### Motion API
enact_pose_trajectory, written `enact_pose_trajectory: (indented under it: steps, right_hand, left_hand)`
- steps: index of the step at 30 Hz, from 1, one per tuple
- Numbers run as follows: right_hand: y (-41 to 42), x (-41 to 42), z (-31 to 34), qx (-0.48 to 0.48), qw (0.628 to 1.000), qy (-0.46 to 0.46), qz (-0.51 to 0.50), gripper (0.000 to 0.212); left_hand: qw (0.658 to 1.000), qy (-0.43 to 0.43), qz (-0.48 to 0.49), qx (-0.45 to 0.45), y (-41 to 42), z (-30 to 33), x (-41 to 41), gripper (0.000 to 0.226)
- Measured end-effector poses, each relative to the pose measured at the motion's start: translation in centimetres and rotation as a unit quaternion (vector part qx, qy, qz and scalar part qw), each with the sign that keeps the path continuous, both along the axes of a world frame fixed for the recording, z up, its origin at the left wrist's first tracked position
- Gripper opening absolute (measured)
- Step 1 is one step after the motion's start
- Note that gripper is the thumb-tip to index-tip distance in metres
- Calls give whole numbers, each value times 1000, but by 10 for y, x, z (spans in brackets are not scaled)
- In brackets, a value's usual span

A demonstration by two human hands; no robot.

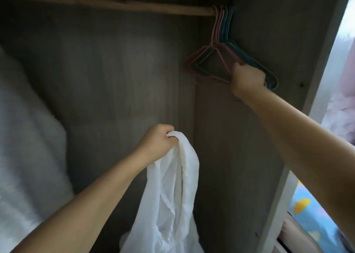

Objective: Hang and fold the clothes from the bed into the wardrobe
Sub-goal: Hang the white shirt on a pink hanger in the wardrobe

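Note:
I face into a dark grey wardrobe (115,70). My left hand (156,141) grips a thin white garment (172,195) by its top edge, and the cloth hangs down below it. Up at the right, my right hand (247,78) grips the lower bars of a bunch of coloured wire hangers (207,60), pink, blue and green. The hangers hang together from the right end of a wooden rail (115,4). Which hanger the fingers hold is hidden by the hand.
A pale grey garment or cover (23,137) hangs at the left inside the wardrobe. The wardrobe's right side panel (299,137) stands close beside my right arm. Beyond it lies a blue patterned cloth (307,214) at the lower right.

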State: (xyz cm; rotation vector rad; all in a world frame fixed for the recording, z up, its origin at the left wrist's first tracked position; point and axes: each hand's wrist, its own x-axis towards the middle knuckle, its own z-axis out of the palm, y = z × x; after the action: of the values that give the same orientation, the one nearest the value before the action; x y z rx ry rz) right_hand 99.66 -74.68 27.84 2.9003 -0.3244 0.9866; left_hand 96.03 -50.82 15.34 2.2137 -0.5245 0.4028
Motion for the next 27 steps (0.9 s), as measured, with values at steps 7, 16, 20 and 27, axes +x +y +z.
enact_pose_trajectory:
  steps: [7, 16, 20, 27]
  right_hand:
    - [-2, 16, -11, 45, 998, -39, 37, 20]
    - [17, -40, -161, 432, 863, -98, 243, 5]
    - [23, -78, -209, 668, 676, 6, 311, 15]
    - [-6, -147, -237, 614, 701, 200, 301, 31]
  left_hand:
    - [999, 22, 26, -15, 18, -1, 7, 31]
    - [989, 125, 74, -22, 38, -28, 22, 12]
    - [967, 232, 77, 77, 38, -56, 25, 12]
    - [961, 181, 192, 88, 28, -103, 25, 17]
